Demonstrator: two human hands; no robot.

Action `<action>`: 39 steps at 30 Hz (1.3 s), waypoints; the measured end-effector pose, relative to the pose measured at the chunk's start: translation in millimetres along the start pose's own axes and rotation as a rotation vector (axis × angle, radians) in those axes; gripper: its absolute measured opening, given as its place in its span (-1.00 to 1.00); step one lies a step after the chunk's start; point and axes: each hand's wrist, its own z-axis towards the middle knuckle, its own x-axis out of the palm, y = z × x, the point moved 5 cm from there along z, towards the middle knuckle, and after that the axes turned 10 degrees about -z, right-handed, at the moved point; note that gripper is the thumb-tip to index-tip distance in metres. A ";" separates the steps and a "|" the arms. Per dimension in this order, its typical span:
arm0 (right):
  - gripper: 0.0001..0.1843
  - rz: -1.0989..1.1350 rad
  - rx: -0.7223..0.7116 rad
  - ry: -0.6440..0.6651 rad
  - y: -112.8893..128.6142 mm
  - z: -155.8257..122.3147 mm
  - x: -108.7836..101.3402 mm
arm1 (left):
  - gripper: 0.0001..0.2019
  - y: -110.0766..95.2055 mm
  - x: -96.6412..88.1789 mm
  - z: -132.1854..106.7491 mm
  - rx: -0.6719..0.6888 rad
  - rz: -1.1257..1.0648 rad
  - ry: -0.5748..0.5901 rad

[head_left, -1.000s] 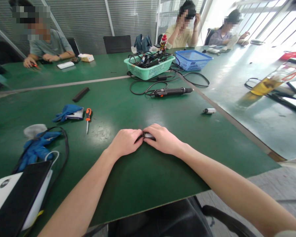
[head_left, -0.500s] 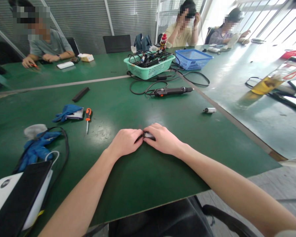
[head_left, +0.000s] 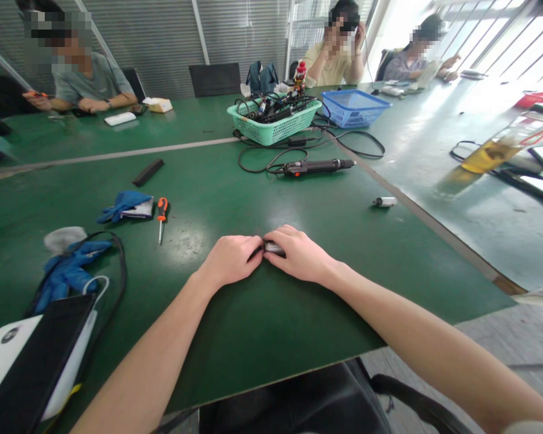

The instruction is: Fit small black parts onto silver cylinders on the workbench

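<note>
Green surface (head_left: 271,325) fills the near scene. At centre, the left hand (head_left: 233,258) pinches a dark piece (head_left: 254,253) in its fingers; the right hand (head_left: 301,256) curls its fingers around a silvery cylinder (head_left: 274,248) just right of it. Farther, an orange-handled screwdriver (head_left: 162,210) lies left, a small pale part (head_left: 386,202) right, a black power driver (head_left: 317,167) beyond.

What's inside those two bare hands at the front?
Inside the right hand, part of a small silvery piece shows; inside the left hand, just a sliver of what looks like a dark piece. The hands cover the rest, including any join.
</note>
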 end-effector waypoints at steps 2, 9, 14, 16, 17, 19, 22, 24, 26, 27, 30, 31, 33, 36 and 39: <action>-0.76 0.002 -0.001 -0.004 -0.3 0.1 0.7 | -0.82 -0.3 0.2 0.3 -0.002 -0.003 0.004; -0.76 0.003 -0.004 -0.007 -0.4 0.2 0.9 | -0.83 0.4 1.3 0.0 -0.010 0.005 0.006; -0.76 0.000 -0.003 0.000 0.5 -0.1 0.0 | -0.83 -1.2 -1.3 0.1 -0.009 0.005 -0.003; -0.76 -0.001 -0.002 0.000 0.8 0.2 -0.6 | -0.82 -1.4 -1.3 0.2 -0.011 0.010 -0.003; -0.76 -0.002 -0.002 0.000 1.1 0.4 -0.9 | -0.82 -1.3 -1.0 0.2 -0.011 0.011 0.000; -0.76 -0.003 -0.003 0.001 1.5 0.7 -1.4 | -0.82 -1.2 -0.3 0.3 -0.007 0.010 0.006; -0.77 0.000 -0.005 0.005 1.6 0.5 -1.3 | -0.82 -1.0 0.2 0.6 -0.004 0.009 0.009; -0.76 0.006 -0.004 0.005 1.2 0.2 -0.8 | -0.82 -1.1 0.2 0.8 -0.002 0.014 0.012; -0.76 0.009 -0.004 0.000 0.9 -0.1 -0.3 | -0.82 -1.1 0.1 0.8 -0.002 0.021 0.013; -0.76 0.010 -0.004 -0.001 0.8 -0.2 -0.2 | -0.82 -1.0 0.2 0.7 -0.002 0.026 0.013; -0.76 0.010 -0.004 -0.003 0.9 0.0 -0.1 | -0.82 -0.9 0.4 0.3 -0.003 0.033 0.012; -0.76 0.009 -0.005 -0.003 1.0 0.1 -0.3 | -0.82 -1.0 0.5 0.1 -0.002 0.032 0.013; -0.76 0.008 -0.004 -0.001 1.1 0.2 -0.5 | -0.82 -1.2 0.4 -0.1 -0.003 0.032 0.012; -0.76 0.009 -0.002 0.001 1.0 -0.1 -0.8 | -0.81 -1.5 -0.4 0.0 -0.008 0.032 0.008; -0.76 0.011 -0.003 0.000 1.1 -0.2 -1.1 | -0.81 -2.1 -0.7 0.3 -0.006 0.029 0.011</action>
